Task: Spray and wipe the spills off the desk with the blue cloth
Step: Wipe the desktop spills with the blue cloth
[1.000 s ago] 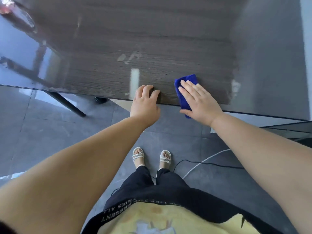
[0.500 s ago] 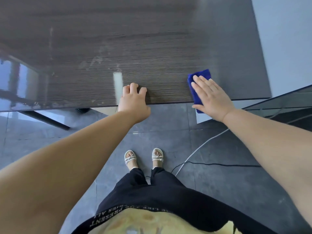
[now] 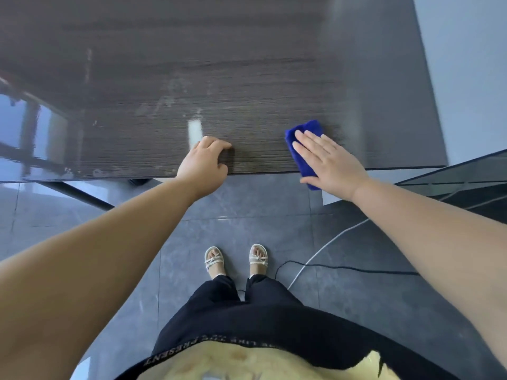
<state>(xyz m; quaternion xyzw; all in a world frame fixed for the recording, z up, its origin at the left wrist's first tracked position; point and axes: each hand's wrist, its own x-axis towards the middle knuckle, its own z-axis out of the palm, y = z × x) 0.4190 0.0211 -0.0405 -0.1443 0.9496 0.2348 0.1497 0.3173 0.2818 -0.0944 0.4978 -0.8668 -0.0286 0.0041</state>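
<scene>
A dark wood-grain table (image 3: 247,64) fills the far half of the view, its near edge running from left to right just in front of the person. The blue cloth (image 3: 312,127) lies folded on the right part of the table, at the near edge. Its far end shows beyond the fingertips, and its near end pokes out past the table edge under the palm.

The right hand (image 3: 332,165) lies flat on the cloth with fingers straight and close together, pressing it onto the table. The left hand (image 3: 203,163) rests on the table at the near edge, well to the left of the cloth. Its fingers are curled under and it holds nothing.

Pale smears (image 3: 167,105) mark the tabletop a little beyond the left hand, and more whitish specks (image 3: 104,170) sit along the near edge further left. A bright streak (image 3: 194,130) shines on the table just beyond the left hand's knuckles. The left part of the tabletop mirrors light and blurred shapes.

Under the table a dark slanted leg (image 3: 79,193) stands on the grey tiled floor (image 3: 247,209). The person's feet in pale sandals (image 3: 212,260) stand side by side, with black trousers (image 3: 247,303) above them. A white cable (image 3: 329,245) and a black cable (image 3: 356,268) run across the floor on the right. A pale wall (image 3: 466,64) rises to the right of the table, and a dark glass surface (image 3: 466,174) sits just beside the table's right near corner.
</scene>
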